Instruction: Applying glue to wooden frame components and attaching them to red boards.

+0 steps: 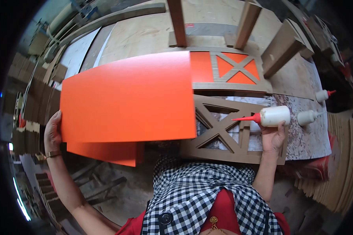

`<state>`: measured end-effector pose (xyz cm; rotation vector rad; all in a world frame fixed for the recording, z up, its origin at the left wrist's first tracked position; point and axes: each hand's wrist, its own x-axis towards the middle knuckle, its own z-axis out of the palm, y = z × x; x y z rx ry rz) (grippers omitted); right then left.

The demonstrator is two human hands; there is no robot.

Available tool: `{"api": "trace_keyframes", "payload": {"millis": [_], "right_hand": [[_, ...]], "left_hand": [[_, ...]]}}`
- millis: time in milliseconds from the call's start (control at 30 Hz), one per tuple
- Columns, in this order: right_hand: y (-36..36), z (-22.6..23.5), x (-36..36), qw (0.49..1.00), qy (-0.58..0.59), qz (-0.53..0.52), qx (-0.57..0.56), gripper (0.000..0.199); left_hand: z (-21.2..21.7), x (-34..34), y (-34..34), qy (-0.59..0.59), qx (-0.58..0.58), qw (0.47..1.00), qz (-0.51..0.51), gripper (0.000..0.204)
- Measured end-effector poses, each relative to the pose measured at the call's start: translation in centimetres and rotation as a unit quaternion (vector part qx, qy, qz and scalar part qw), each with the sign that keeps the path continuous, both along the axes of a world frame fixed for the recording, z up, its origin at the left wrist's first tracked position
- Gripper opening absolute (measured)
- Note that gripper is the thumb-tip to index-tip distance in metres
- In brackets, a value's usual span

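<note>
A large bright orange sheet [127, 100] hangs in front of me, slightly bowed, with my left hand [54, 132] closed on its left edge. Beneath it shows the lower part of another orange piece [102, 152]. My right hand [273, 136] is wrapped round a white squeeze bottle [275, 116] with a long red nozzle pointing left. Below that bottle lies a stack of brown X-braced frames [219, 133], partly covered by the sheet. Farther off lies an X-braced frame [239, 71] with orange panels behind its openings, its left part hidden by the sheet.
Wooden posts [249, 24] stand upright on the worktable [137, 33]. Two more squeeze bottles, one whitish [306, 117] and one red-tipped [322, 96], are at the right. Stacked boards [341, 156] stand at the right, and wood pieces [35, 94] are piled at the left.
</note>
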<state>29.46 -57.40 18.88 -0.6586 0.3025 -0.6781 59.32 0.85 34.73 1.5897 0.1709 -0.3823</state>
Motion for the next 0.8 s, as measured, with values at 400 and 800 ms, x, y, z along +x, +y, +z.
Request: {"api": "trace_keyframes", "payload": {"millis": [400,800], "right_hand": [[-1.4,-0.4,-5.0,0.997,0.012,-0.074,-0.006,0.058],[-1.5,-1.2,-5.5,0.996,0.001,-0.081,0.023,0.06]], "left_hand": [[-4.7,2.3,-25.0,-0.101,-0.062,0.986,-0.119,0.02],[-10.5,3.7,-33.4,-0.076,0.01,0.995,-0.068,0.032]]}}
